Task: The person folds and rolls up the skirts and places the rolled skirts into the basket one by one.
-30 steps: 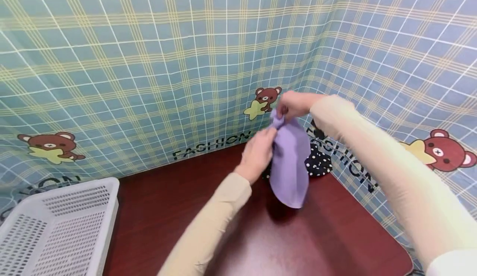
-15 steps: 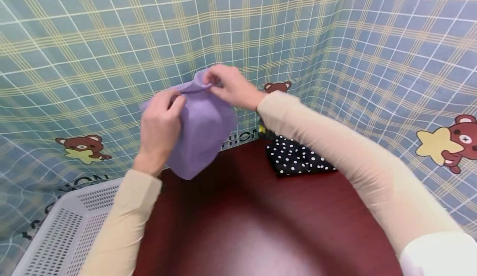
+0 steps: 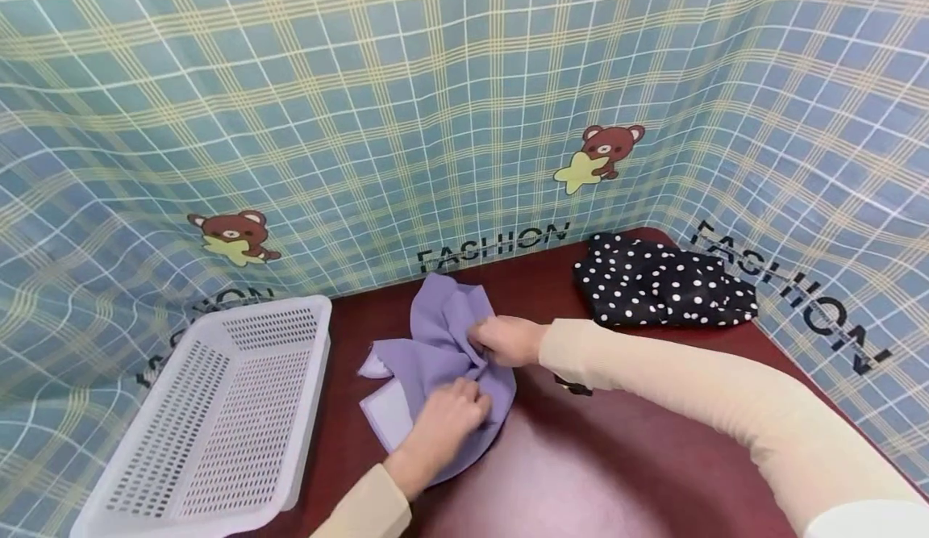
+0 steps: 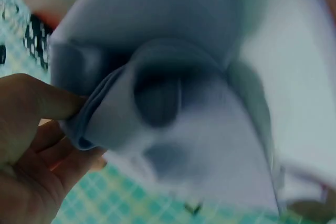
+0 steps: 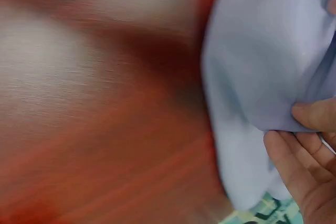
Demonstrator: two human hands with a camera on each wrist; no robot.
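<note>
A lilac cloth (image 3: pixel 439 344) lies crumpled on the dark red table (image 3: pixel 617 465), just right of the white basket. My left hand (image 3: pixel 452 415) rests on its near part, and in the left wrist view the thumb and fingers (image 4: pixel 50 106) pinch a folded edge of the cloth (image 4: pixel 173 129). My right hand (image 3: pixel 501 340) grips a bunched fold at the cloth's middle. The blurred right wrist view shows its fingertips (image 5: pixel 310 116) curled under the cloth's edge (image 5: pixel 257 77) above the tabletop.
A white perforated plastic basket (image 3: pixel 218 409) stands at the table's left. A black cloth with white dots (image 3: pixel 664 284) lies folded in the back right corner. A checked blue curtain with bears (image 3: pixel 435 118) walls in the table on all far sides.
Both hands have brought the lilac cloth down from in front of the curtain onto the table beside the basket. It now lies crumpled instead of hanging.
</note>
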